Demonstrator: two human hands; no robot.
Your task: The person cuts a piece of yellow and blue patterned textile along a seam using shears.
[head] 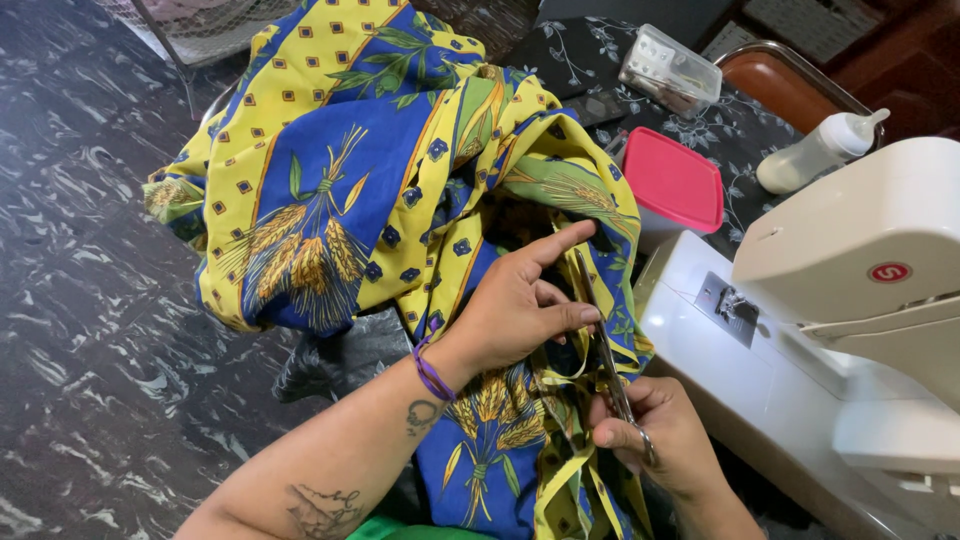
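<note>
Your right hand (655,432) has its grip closed around the handles of a pair of scissors (607,350), fingers through the loops. The blades run away from that grip, up and slightly left, so their long axis points toward your left hand (520,305). That hand sits just beyond the blade tips, pinching a fold of the yellow and blue printed fabric (360,170) between thumb and fingers, index finger stretched out along the edge. Whether the blades are parted you cannot tell. The fabric heaps up past both hands and drapes down below them. To the right of your right-hand grip stands the white sewing machine (840,300); beyond it, a pink-lidded box (672,185) on the worktop (740,140).
</note>
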